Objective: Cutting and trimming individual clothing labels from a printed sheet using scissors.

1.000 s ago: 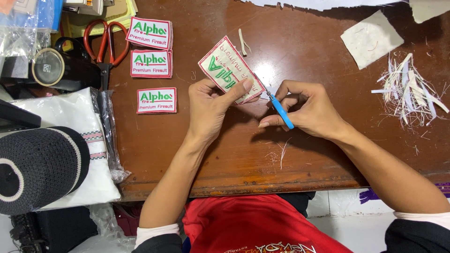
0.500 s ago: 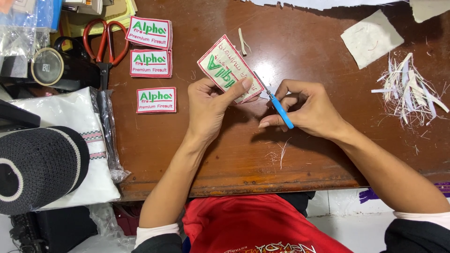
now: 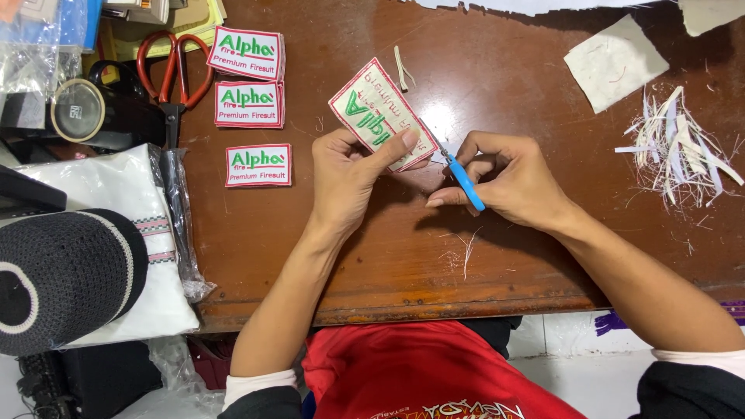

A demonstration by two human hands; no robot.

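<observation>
My left hand (image 3: 349,174) holds a white embroidered patch (image 3: 376,109) with green lettering and a red border, tilted above the brown wooden table (image 3: 481,256). The thumb presses on the patch's lower right edge. My right hand (image 3: 508,174) grips small blue-handled snips (image 3: 464,180), their metal tips touching the patch's lower right edge. Both hands meet near the middle of the table.
Three finished patches (image 3: 250,105) lie at upper left beside red-handled scissors (image 3: 172,70). A pile of white trimmings (image 3: 677,147) and a cloth square (image 3: 613,62) sit at right. A dark knitted cap (image 3: 66,275) rests on bagged white fabric (image 3: 116,186) at left.
</observation>
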